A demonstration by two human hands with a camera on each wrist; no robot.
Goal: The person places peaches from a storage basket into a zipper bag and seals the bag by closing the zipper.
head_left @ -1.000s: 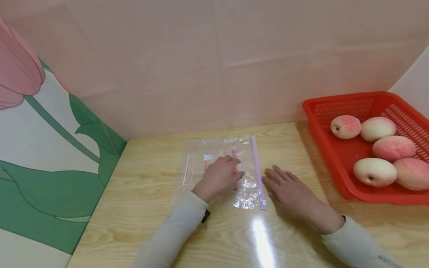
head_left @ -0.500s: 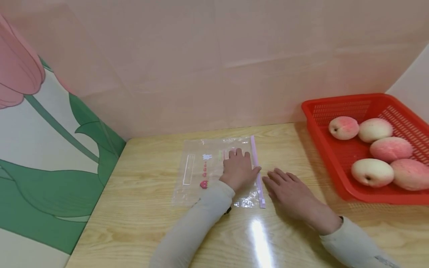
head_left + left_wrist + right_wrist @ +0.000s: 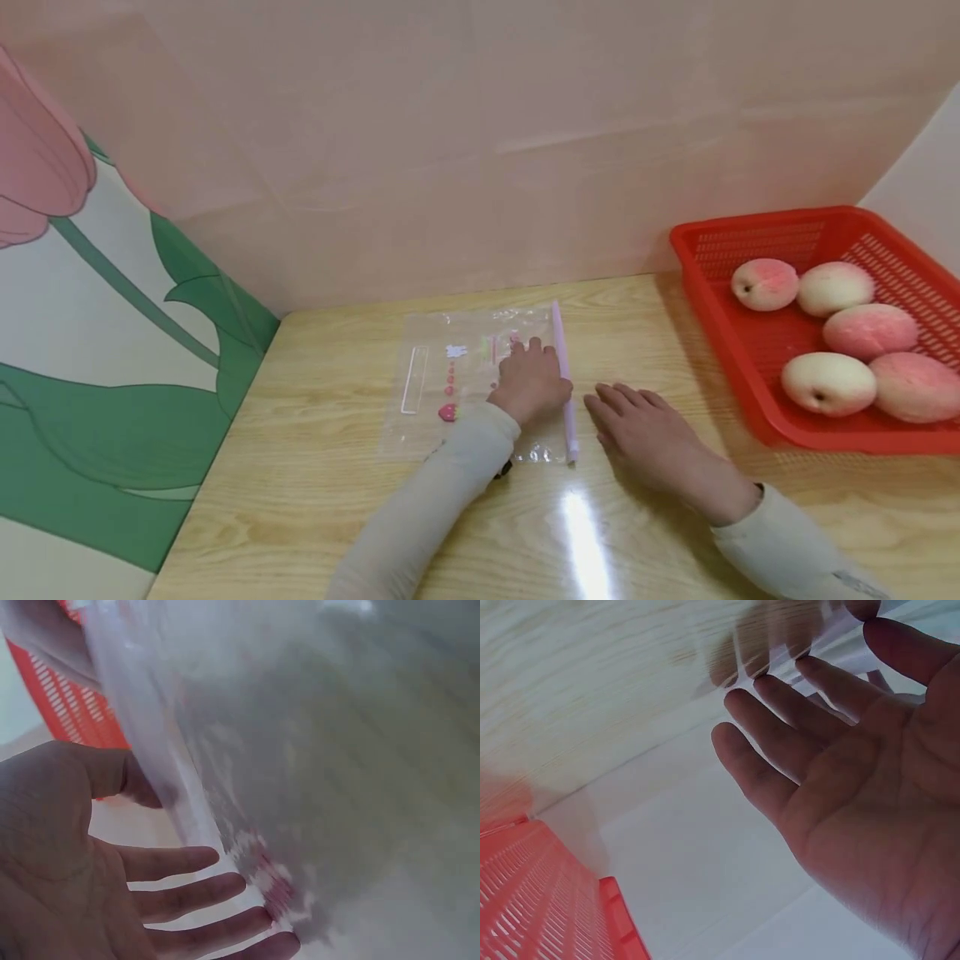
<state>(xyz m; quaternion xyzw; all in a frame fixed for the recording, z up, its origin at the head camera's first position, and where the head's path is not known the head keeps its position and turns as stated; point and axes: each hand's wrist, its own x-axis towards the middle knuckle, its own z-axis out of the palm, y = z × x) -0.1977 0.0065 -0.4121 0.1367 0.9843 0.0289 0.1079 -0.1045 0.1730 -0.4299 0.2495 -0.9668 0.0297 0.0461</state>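
A clear zipper bag [image 3: 427,433] with strawberry and white prints lies flat on the wooden table, its lilac slider strip [image 3: 559,342] on the right side. My left hand [image 3: 529,382] is over the right part of the bag, palm down, fingers spread and pointing away. Its thumb touches the strip's edge; in the left wrist view the fingers [image 3: 187,896] are fairly straight against the film. To the right of the strip my right hand [image 3: 645,433] rests with its fingertips on the table, fingers extended, holding nothing. The hand and sleeve cover part of the bag's print.
A red plastic basket [image 3: 720,358] with several peaches [image 3: 828,383] stands on the right of the table [image 3: 300,467]. Behind rises a pink covered wall [image 3: 375,167]. A tulip-patterned panel [image 3: 112,433] borders the left side.
My left hand has moved right from the bag's middle to its strip, thumb coming in beside the fingers. The strip has shifted slightly left. My right hand has stayed in place.
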